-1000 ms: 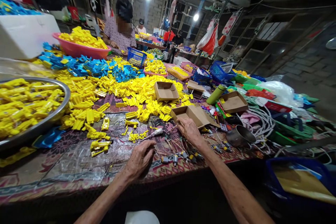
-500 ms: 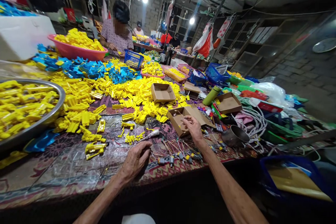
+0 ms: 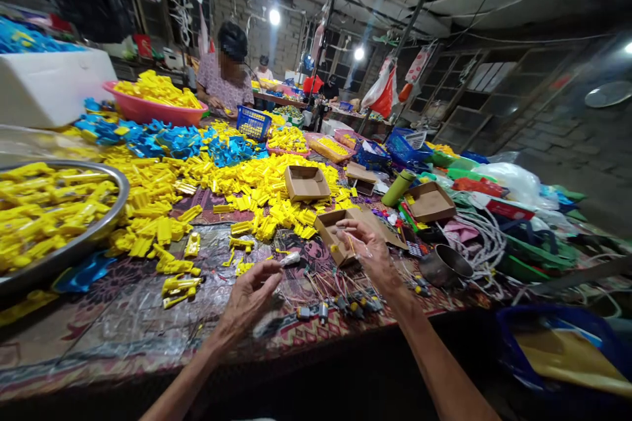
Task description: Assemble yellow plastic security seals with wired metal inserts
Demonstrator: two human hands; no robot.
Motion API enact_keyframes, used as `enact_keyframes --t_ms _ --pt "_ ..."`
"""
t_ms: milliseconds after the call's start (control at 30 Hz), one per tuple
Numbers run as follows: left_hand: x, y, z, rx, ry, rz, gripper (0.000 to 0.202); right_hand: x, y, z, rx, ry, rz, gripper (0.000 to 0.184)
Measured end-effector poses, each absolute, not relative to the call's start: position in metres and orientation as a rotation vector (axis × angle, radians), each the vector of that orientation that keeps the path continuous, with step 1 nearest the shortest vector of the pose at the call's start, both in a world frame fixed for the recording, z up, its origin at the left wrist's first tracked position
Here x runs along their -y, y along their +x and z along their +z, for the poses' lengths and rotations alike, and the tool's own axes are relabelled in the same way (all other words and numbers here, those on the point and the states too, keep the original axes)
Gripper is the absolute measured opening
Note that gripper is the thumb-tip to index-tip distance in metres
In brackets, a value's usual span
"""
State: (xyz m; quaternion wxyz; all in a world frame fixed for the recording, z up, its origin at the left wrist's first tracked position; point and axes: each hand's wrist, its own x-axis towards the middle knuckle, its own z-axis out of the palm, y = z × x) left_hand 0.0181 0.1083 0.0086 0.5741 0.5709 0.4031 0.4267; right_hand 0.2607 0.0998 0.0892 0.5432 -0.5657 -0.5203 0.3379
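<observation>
My left hand hovers above the front of the table, thumb and fingers curled but apart, with nothing seen in it. Just beyond its fingertips lies a tool with a whitish handle. My right hand is at the near edge of an open cardboard box, slightly blurred. Its fingers are drawn together around something thin and small that I cannot make out. Below it, several small motors with thin wires lie in a row. Yellow plastic toy parts lie left of my left hand.
A metal basin of yellow parts stands at left. Loose yellow parts and blue parts are heaped behind. A metal cup, a green bottle and a coil of white cord are at right. Another person sits opposite.
My right hand has moved slightly down and toward me from over the box. My left hand has lifted a little, its fingers spreading more. The view has shifted slightly.
</observation>
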Motion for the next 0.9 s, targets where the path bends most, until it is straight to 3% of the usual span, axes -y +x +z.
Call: enact_keyframes --t_ms 133,267,400,667,900 --pt "-0.107 0.005 0.047 -0.948 1.242 1.034 0.031 -0.086 0.207 0.079 1.252 -1.220 1.126 0.034" --pt "-0.104 -0.017 0.050 -0.913 1.182 1.025 0.037 -0.083 0.159 0.055 1.300 -1.105 1.265 0.026" --pt "-0.098 -0.041 0.037 -0.968 1.189 1.006 0.032 -0.083 0.123 0.041 1.464 -1.107 1.114 0.019" --pt "-0.093 -0.069 0.019 -0.989 1.151 1.036 0.024 -0.084 0.090 0.032 1.791 -1.210 0.781 0.029" --pt "-0.096 -0.080 0.008 -0.923 0.984 1.070 0.022 -0.084 0.085 0.035 1.818 -1.201 0.981 0.032"
